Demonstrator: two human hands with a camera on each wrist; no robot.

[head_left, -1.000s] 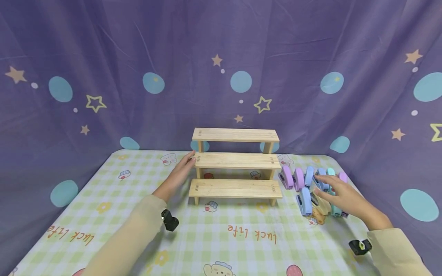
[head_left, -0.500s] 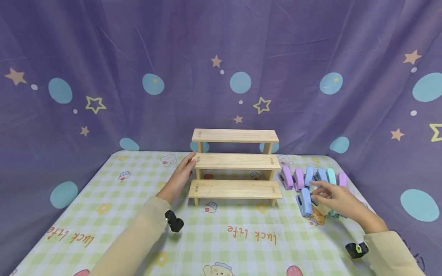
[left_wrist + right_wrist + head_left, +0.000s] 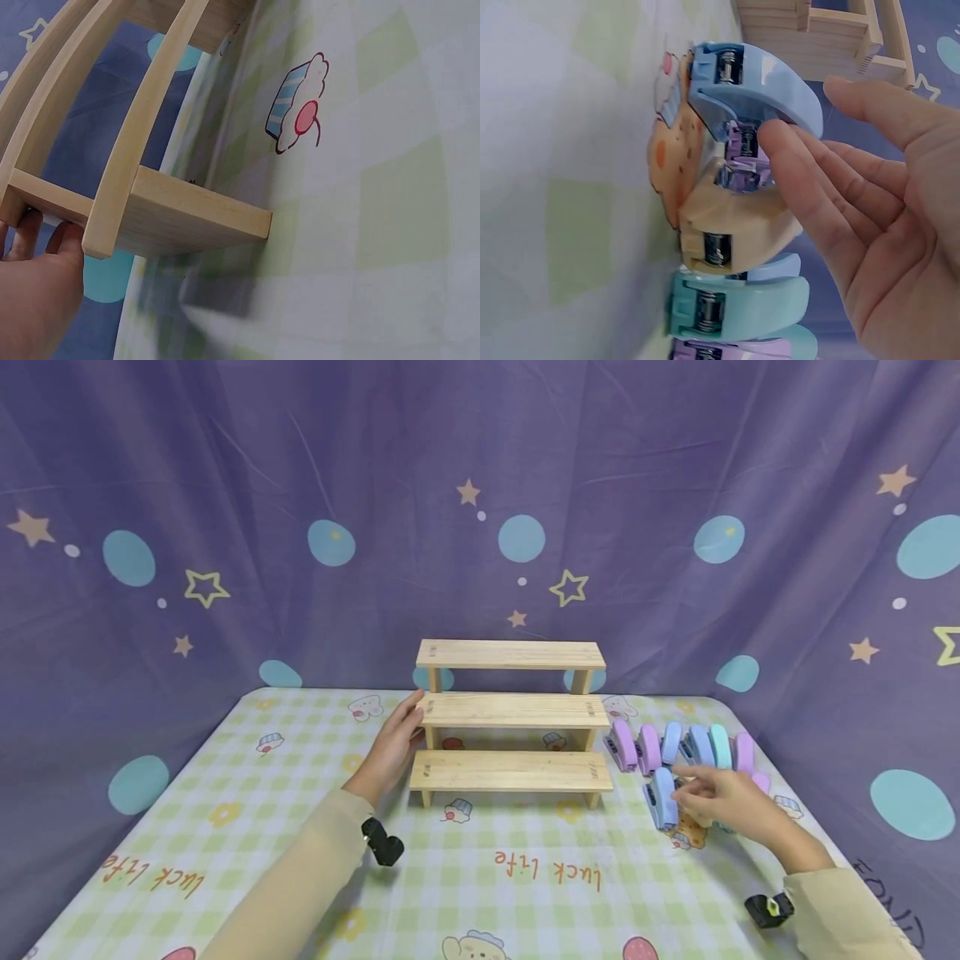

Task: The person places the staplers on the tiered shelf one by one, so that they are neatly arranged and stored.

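Note:
A three-tier pale wooden stand stands at mid-table. My left hand rests at its left side, fingertips at the end of the middle tier. In the left wrist view the fingertips reach the wooden crosspiece and are partly hidden by it. On the right, my right hand is beside a light blue stapler at the front of the group. In the right wrist view its thumb and forefinger are spread at the upper end of that blue stapler. A beige stapler lies below the fingers.
Several more small staplers in purple, blue and mint stand behind and beside my right hand. A green checked cloth covers the table. A purple starry curtain hangs right behind it.
My right hand has come down and left, from above the staplers to beside the front blue one, with its fingers drawn closer together. The left hand stays at the stand.

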